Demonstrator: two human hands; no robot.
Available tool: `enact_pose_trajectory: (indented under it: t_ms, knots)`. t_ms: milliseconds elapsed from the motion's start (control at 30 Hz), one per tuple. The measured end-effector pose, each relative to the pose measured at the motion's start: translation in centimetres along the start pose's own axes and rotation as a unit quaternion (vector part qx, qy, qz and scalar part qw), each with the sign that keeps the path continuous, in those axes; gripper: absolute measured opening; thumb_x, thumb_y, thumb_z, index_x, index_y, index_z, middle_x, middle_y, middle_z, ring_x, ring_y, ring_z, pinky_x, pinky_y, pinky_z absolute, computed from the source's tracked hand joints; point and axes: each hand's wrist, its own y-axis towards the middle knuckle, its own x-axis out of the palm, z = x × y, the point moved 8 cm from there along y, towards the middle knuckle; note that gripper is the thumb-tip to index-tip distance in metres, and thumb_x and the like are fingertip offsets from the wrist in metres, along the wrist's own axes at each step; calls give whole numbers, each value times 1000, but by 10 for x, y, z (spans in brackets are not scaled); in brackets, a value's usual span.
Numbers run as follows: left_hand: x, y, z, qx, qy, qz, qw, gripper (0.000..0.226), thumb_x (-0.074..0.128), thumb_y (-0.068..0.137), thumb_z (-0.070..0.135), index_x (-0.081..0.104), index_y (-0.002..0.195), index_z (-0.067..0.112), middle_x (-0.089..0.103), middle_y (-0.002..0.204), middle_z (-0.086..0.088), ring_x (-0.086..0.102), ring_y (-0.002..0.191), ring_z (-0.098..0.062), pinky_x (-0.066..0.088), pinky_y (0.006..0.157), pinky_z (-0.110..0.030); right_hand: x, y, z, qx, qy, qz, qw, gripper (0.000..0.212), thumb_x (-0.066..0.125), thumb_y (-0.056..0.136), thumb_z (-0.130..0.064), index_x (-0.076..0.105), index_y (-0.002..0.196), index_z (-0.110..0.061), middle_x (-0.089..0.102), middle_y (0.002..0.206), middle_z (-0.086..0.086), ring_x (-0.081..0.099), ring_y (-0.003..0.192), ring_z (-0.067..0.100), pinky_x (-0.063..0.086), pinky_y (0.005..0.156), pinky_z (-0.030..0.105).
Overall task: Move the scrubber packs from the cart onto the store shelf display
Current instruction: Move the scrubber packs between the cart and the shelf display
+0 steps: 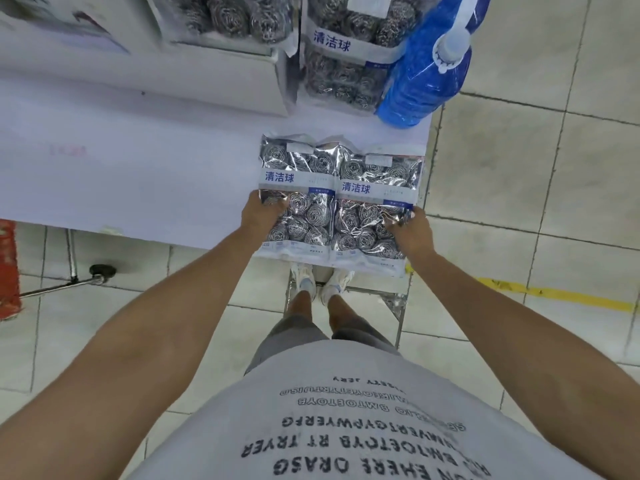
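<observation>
Two clear packs of steel scrubber balls lie side by side at the near right edge of the white shelf (138,161), their near ends overhanging it. My left hand (259,211) grips the left pack (298,192) at its left side. My right hand (410,230) grips the right pack (375,209) at its right side. Another scrubber pack (343,60) stands upright at the back of the shelf, and more scrubber packs (228,19) sit in a white box to its left.
A large blue water bottle (426,67) stands at the shelf's right end, beside the upright pack. A metal frame (398,306), perhaps the cart, shows under the held packs by my feet. A red object (8,268) sits at far left on the tiled floor.
</observation>
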Motion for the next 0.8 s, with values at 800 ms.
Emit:
enact_pose_trajectory:
  t_ms: [800]
  knots:
    - [-233, -320, -146, 30, 129, 458, 879, 33, 55, 103, 33, 66, 117, 5, 67, 99, -13, 64, 89, -33, 51, 74, -40, 189, -343, -240, -634, -364, -288, 618, 69, 35, 102, -60, 41, 156, -17, 45, 157, 4, 41, 144, 20, 30, 120, 31]
